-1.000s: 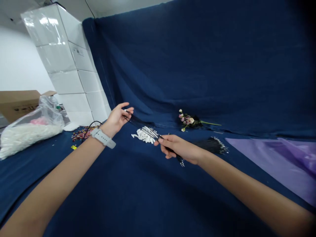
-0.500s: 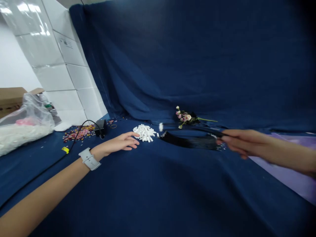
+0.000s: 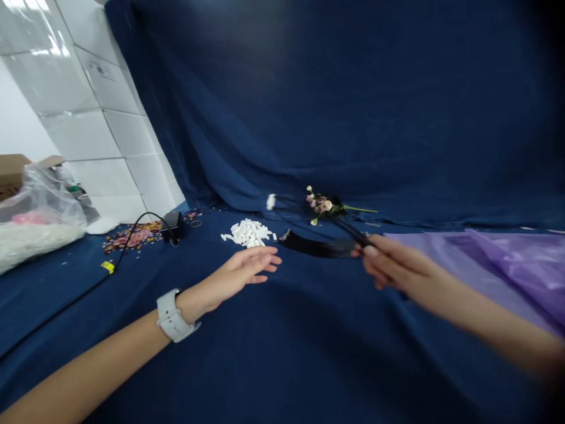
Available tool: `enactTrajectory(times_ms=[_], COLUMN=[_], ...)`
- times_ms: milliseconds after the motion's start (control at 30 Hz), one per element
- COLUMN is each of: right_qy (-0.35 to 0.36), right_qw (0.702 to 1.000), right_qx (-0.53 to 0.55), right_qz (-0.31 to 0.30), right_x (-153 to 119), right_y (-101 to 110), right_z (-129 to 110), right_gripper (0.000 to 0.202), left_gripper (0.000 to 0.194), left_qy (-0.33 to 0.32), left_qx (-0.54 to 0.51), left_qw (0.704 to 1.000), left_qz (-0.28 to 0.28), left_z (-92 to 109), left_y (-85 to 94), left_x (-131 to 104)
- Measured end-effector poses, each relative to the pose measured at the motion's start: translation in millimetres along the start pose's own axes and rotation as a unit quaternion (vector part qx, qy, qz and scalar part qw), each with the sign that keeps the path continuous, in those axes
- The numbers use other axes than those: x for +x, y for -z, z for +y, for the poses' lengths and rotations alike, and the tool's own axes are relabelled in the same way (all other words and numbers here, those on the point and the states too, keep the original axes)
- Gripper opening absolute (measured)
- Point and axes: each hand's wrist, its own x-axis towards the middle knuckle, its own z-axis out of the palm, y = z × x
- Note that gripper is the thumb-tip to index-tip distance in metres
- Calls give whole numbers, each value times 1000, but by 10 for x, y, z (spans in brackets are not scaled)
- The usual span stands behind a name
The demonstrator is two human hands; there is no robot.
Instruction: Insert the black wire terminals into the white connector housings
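Note:
My right hand (image 3: 392, 262) is closed around long, thin black tongs (image 3: 351, 228), which are blurred by motion. At their far tips is a small white piece (image 3: 271, 202), raised above the cloth. My left hand (image 3: 247, 270) holds nothing, its fingers stretched out and apart, a pale watch strap on the wrist. Just beyond its fingers lies a heap of small white cylinders (image 3: 248, 232). To the right of the heap, a black fringe-like bundle (image 3: 309, 244) lies flat on the cloth, partly below the tongs. Behind the tongs is an artificial flower sprig (image 3: 324, 205) with a green stem.
Dark blue cloth (image 3: 273, 353) covers the table and hangs behind it. Toward the left are a black adapter (image 3: 172, 225) with a cable, scattered pink and yellow bits (image 3: 132, 237) and a clear bag (image 3: 44, 221). Purple sheeting (image 3: 494, 265) lies at right.
The view has shifted slightly. My left hand has moved right, to the near side of the heap. My right hand has moved left, bringing the tongs and white piece left and above the heap.

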Motion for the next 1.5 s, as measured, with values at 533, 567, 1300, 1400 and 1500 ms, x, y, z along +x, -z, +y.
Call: enactTrajectory(times_ms=[533,567,1300,1400,1500], right_qy=[-43,-47,-134,-166,-215], right_qw=[924,922,982,958,898], right_qx=[189,194,13,-136,-294], right_qz=[-331,-331,133,188,246], right_x=[-190,-183,-375,-443,-451], right_y=[-1271,-1269,458,872,1199], right_z=[-82,-82,86,310,640], right_gripper=[33,33,35,38,28], left_gripper=[20,18,31,35,25], left_qy=[-62,-63,-162,-232,-275], left_qx=[-235,-243,95,236,359], left_qw=[962,959,971,933,881], left_qz=[127,129,-151,-144,-141], left_z=[189,196,359,191,24], left_y=[199,211,-964,-799,-484], left_x=[-161,-156,1266,1158,1024])
